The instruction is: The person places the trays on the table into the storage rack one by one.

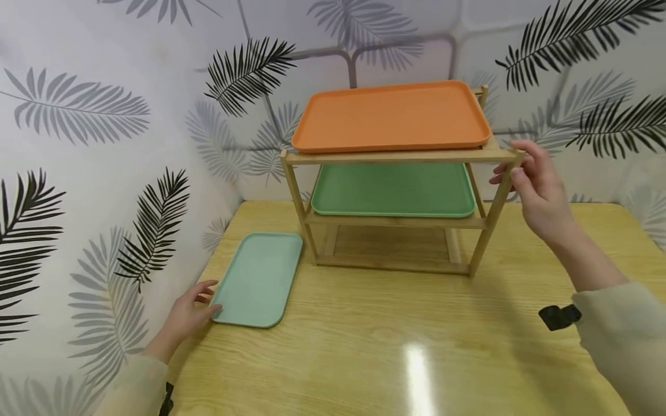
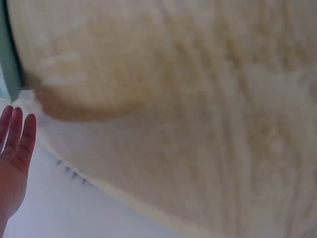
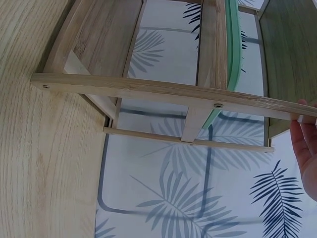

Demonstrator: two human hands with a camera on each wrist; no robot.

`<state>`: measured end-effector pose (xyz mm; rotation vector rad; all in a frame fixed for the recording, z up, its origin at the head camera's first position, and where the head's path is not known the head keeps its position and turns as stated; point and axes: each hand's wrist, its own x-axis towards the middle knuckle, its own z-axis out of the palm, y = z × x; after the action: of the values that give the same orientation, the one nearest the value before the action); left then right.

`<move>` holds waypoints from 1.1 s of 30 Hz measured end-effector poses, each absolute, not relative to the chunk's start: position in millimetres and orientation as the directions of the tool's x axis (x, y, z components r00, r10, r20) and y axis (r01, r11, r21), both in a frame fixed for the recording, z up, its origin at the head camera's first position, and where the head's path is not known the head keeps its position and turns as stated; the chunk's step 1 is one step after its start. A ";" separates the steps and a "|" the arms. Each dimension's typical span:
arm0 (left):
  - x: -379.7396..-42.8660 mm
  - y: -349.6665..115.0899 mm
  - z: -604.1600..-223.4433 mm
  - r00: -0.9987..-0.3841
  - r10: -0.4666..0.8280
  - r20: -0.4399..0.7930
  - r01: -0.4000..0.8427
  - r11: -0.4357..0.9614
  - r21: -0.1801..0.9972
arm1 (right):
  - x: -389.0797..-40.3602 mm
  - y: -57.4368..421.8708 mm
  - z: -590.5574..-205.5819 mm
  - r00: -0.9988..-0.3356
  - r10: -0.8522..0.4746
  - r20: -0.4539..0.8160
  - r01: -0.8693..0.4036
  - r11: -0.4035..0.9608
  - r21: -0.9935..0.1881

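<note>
Beside the wall, a pale green tray [image 1: 258, 280] lies flat on the table. My left hand [image 1: 187, 315] is at its near left corner, the thumb touching the rim. In the left wrist view the fingers [image 2: 25, 136] look straight, close to the tray's edge. A wooden tiered rack [image 1: 395, 266] stands towards the back. On its top level rests an orange tray [image 1: 390, 117], and a darker green tray [image 1: 393, 189] sits on the middle level. My right hand [image 1: 541, 193] grips the rack's front right post near its top, with thumb and fingers on either side.
The wood-grain table [image 1: 354, 335] carries everything. A leaf-patterned wall covering [image 1: 177, 133] closes off the back and the left side. The rack's bottom level [image 1: 390, 242] shows bare wood.
</note>
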<state>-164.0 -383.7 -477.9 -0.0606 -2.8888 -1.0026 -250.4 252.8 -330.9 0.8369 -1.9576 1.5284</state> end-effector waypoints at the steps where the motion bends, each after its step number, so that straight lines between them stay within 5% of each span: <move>1: -164.1 -384.3 -480.6 -0.997 0.003 0.078 0.050 0.789 0.612 | -250.8 253.0 -329.9 -0.675 -0.156 0.721 -0.737 0.177 -0.652; 10: -162.1 -392.7 -488.7 -0.999 -0.016 0.028 0.002 0.824 0.567 | -253.2 251.6 -328.1 -0.678 -0.160 0.717 -0.734 0.105 -0.671; 19: -173.1 -396.5 -487.9 -1.000 -0.020 -0.020 -0.028 0.823 0.567 | -245.6 253.6 -326.6 -0.725 -0.126 0.678 -0.680 0.291 -0.673; 33: -172.1 -403.3 -487.4 -1.000 0.022 0.019 0.029 0.830 0.558 | -244.7 253.6 -327.9 -0.731 -0.122 0.671 -0.673 0.290 -0.681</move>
<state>-172.1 -403.3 -487.4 -0.0412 -2.9938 -0.9126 -244.7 253.6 -327.9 0.7082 -2.0643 1.4522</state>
